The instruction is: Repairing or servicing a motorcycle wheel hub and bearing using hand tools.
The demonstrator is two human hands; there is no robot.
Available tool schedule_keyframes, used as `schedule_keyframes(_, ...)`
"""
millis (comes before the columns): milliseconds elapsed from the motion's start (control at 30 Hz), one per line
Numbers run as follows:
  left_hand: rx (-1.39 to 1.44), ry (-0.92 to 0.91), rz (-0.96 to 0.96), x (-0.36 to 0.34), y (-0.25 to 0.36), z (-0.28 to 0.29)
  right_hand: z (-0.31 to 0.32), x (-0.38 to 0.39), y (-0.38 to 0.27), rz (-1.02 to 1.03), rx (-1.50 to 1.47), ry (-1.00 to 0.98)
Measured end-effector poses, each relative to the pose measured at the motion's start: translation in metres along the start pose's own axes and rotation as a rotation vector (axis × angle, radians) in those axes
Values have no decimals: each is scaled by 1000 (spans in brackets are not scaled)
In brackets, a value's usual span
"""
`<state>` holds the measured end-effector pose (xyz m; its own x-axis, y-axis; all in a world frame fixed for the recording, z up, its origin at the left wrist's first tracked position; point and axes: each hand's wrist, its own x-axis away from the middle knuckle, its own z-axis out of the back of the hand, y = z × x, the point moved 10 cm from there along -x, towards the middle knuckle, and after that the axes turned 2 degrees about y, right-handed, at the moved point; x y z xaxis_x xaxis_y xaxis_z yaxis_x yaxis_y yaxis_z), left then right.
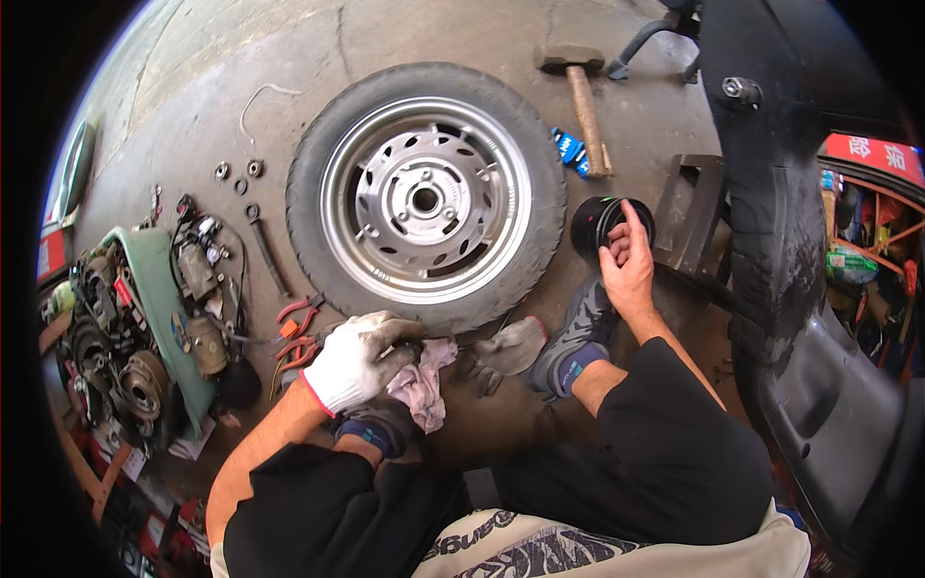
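My left hand (358,361), in a white work glove with dirty fingertips, is closed on a crumpled pinkish rag (424,385). My bare right hand (628,262) is over a round black container (588,231), its index finger stretched out along the rim and the other fingers partly bent. Nothing shows in its grasp, and my fingers partly hide the container's top. A wheel with a tyre (303,207) lies flat before me, its silver rim (337,226) facing up. A soiled work glove (520,345) lies between my feet, close to the tyre.
At left are red-handled pliers (297,352), a long tool (262,241), small ring parts (254,168) and a green bin (178,328) of metal parts. A sledgehammer (583,106), blue packet (570,151) and dark metal frame (689,217) stand right, beside black bodywork (771,241).
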<state>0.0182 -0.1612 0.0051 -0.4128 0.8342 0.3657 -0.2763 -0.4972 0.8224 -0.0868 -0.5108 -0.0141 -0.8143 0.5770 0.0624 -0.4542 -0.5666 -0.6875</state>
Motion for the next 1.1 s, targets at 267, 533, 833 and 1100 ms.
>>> schedule_keyframes(267, -181, -436, 392, 59, -69, -61, 6, -8, -9, 3, -97, -68)
schedule_keyframes(533, -155, -539, 486, 91, -84, -106, -36, 10, -209, -123, -93, -1148)
schedule_keyframes(833, -269, -463, 372, 84, -95, -112, -131, 167, -192, -580, -34, -1575)
schedule_keyframes(1100, -203, -314, 465, 94, -116, -96, -203, 259, -149, -1082, -724, -1250)
